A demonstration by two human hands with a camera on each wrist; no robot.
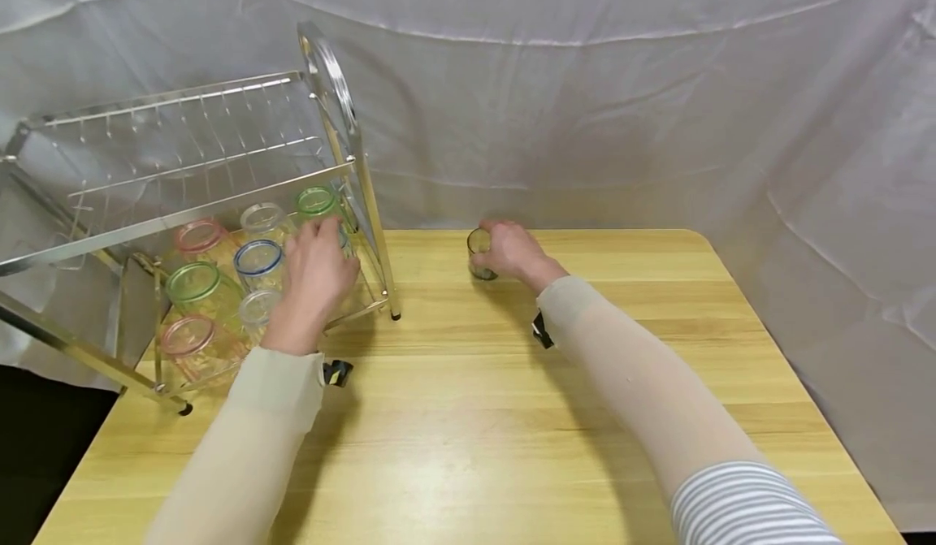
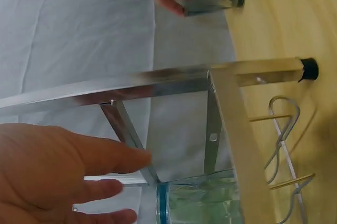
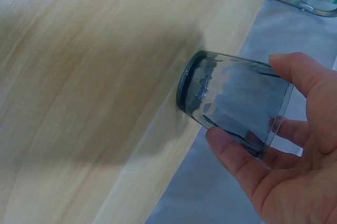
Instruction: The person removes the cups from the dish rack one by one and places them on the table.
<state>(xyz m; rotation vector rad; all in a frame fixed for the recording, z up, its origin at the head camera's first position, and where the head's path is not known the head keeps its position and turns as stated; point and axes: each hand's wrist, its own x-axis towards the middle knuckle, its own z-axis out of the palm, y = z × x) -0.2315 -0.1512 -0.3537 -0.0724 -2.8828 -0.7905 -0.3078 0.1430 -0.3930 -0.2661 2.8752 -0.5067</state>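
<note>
My right hand [image 1: 515, 248] grips a smoky grey drinking glass [image 3: 242, 95] near the back edge of the table, thumb on one side and fingers on the other. Its thick dark base is at or just above the wood; I cannot tell which. At the rack's right end is my left hand [image 1: 318, 273], above the lower shelf. In the left wrist view its fingers [image 2: 113, 155] are apart and hold nothing. A teal-rimmed glass [image 2: 202, 203] stands just beyond those fingertips, mostly hidden by the hand in the head view.
A two-tier metal rack [image 1: 373, 212] stands at the left with a wire upper shelf [image 1: 175, 151]. Several rimmed glasses fill its lower level, including a blue-rimmed glass [image 1: 259, 269] and a green-rimmed glass [image 1: 201, 289]. Grey cloth [image 1: 585, 106] hangs behind the wooden table [image 1: 439, 415].
</note>
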